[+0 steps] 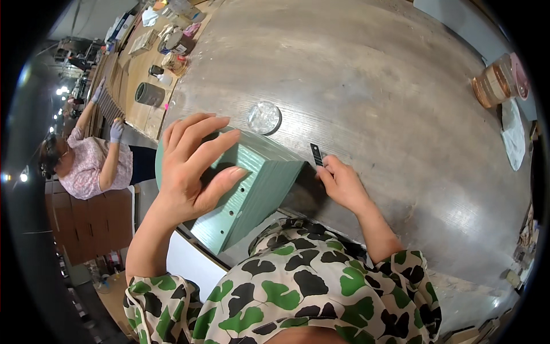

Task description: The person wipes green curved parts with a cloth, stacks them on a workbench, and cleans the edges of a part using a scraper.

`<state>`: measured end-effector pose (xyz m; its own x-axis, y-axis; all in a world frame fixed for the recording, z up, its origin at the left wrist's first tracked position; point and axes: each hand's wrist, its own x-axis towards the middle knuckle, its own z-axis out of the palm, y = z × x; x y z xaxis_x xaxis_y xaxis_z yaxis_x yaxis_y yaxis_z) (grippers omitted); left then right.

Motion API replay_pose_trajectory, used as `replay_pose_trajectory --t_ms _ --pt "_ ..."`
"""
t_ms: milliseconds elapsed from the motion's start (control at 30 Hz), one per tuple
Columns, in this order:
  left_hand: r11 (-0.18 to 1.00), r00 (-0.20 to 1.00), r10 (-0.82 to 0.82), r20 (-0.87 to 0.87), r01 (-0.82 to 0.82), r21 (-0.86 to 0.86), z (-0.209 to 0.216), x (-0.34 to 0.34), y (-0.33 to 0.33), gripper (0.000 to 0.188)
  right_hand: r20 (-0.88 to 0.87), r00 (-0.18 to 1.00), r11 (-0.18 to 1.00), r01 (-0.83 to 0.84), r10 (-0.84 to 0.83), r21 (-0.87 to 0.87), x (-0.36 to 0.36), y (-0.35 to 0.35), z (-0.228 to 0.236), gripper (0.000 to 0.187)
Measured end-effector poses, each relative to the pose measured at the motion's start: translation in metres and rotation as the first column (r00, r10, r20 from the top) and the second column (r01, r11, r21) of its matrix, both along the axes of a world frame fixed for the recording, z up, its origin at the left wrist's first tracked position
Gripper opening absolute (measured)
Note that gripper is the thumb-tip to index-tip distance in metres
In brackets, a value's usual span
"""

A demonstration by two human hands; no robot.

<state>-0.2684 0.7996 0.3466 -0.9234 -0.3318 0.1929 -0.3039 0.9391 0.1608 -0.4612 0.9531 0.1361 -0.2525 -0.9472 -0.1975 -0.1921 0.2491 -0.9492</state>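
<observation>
A mint-green painted wooden piece [258, 200], box-like and with small dark holes along one face, sits tilted at the near edge of the table. Over its left part lies my left hand [195, 155], fingers spread and bent, thumb apart from them; the palm's contact is hidden. My right hand [341, 180] pinches a thin black blade [315, 154] with a small hole near its end, just right of the green piece's corner. The blade points up and away from me. Beyond the green piece rests a small round clear dish [264, 118] with a shiny, crumpled look.
The brown tabletop [366, 74] bears scuffs and pale marks. Jars and a dark green cup [150, 94] stand on a wooden bench at left. A jar of amber content [492, 83] and a white bag [513, 137] are far right. Another person [97, 160] in gloves handles a ribbed panel.
</observation>
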Motion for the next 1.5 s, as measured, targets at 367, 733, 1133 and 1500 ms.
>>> replay_pose_trajectory --t_ms 367,733,1133,1500 --pt "1.0 0.998 -0.021 -0.066 0.022 0.012 -0.006 0.007 -0.002 0.038 -0.401 0.916 0.997 -0.063 0.036 -0.054 0.008 -0.017 -0.022 0.014" --pt "0.999 0.99 -0.041 -0.135 0.038 -0.029 -0.011 -0.001 -0.005 0.038 -0.144 0.989 0.99 -0.046 0.027 -0.131 0.008 -0.028 0.002 0.012" --pt "0.998 0.988 -0.05 -0.149 0.042 -0.056 -0.01 -0.002 -0.003 0.039 -0.251 0.964 0.995 -0.098 0.089 -0.022 -0.007 -0.027 0.0 0.013" --pt "0.994 0.979 -0.067 -0.195 0.049 -0.096 -0.004 0.004 -0.003 0.033 0.068 0.985 0.97 0.167 -0.157 -0.178 0.012 -0.029 0.044 0.013"
